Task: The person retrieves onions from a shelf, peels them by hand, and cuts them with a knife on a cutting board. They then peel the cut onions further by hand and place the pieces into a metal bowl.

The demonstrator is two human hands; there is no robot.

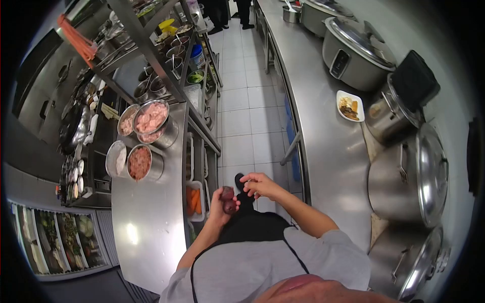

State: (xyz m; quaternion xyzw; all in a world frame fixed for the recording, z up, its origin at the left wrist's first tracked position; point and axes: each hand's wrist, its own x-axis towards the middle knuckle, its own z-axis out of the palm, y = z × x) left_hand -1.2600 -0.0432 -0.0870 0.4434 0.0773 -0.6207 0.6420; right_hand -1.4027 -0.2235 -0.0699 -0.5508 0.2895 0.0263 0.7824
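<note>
My left hand (218, 209) is closed around two dark purplish-red, round red onions (229, 206), held in front of my body over the aisle. To its right, my right hand (260, 186) hovers apart from the onions. Its fingers are loosely bent and spread, and nothing shows in them. Below and left of my left hand, orange carrots (193, 201) lie in a white bin (198, 217) on the shelf under the left counter.
On the left steel counter (151, 202) stand metal pots of raw meat (140, 162). Along the right counter (328, 166) are a rice cooker (353, 60), big lidded pots (396, 177) and a small white dish (350, 106). Two people (217, 12) stand far down the tiled aisle (237, 116).
</note>
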